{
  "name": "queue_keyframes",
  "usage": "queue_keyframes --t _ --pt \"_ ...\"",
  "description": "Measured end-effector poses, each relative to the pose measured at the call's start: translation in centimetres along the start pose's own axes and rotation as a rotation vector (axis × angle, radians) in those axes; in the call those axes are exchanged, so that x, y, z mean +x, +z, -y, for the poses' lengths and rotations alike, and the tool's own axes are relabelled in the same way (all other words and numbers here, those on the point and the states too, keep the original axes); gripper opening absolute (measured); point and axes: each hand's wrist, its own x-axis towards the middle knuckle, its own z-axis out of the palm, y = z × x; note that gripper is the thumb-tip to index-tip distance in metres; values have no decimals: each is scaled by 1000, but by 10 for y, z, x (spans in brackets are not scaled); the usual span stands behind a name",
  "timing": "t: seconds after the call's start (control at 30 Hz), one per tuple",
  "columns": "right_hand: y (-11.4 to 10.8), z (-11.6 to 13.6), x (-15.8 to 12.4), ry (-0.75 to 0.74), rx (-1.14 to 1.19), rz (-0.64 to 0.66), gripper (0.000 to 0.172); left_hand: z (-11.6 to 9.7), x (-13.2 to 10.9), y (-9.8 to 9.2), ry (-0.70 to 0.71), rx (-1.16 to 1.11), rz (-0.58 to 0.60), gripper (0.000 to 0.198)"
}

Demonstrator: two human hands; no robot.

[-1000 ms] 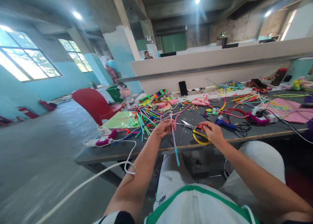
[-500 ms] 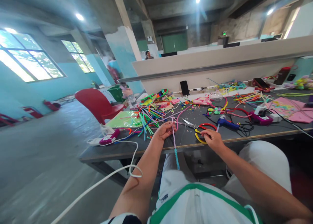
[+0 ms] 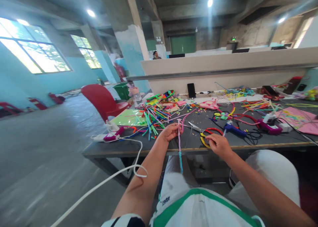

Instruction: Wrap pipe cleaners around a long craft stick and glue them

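My left hand is closed, pinching a fuzzy pipe-cleaner stem near its top. The stem is lilac above and blue below, and hangs down past the table's front edge. Scissors with red and yellow handles lie on the table to the right of it, blades pointing away to the left. Over the yellow handle is my right hand, thumb and fingers pressed together. Whether it grips the handle or some small thing cannot be made out. A blue glue gun lies just beyond the right hand.
A heap of coloured pipe cleaners covers the table left of centre, beside a green sheet. A white cable crosses near my left forearm. A phone leans at the back. Pink sheets and power strips lie right.
The whole view has shifted slightly, so the table and hands appear a little further right. Both hands keep nearly the same pose, and the stem still hangs from the left.
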Motion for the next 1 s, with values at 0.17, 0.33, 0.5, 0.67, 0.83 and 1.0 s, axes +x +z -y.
queue_keyframes --t 0.17,0.33,0.5,0.67,0.83,1.0 --pt "3 -5 -3 -5 -6 15 22 1 1 -2 -1 -6 -9 10" --pt "7 11 -9 -34 62 50 22 4 3 -4 0 -14 1 13" --pt "19 55 -17 103 232 249 24 6 4 -7 7 -17 14 17" --pt "39 79 -25 435 403 405 24 6 4 -8 12 -13 8 17" --pt "67 75 -38 710 776 500 31 5 2 -6 12 -10 -2 15" --pt "85 75 -51 900 988 550 41 1 -1 -1 7 2 -32 14"
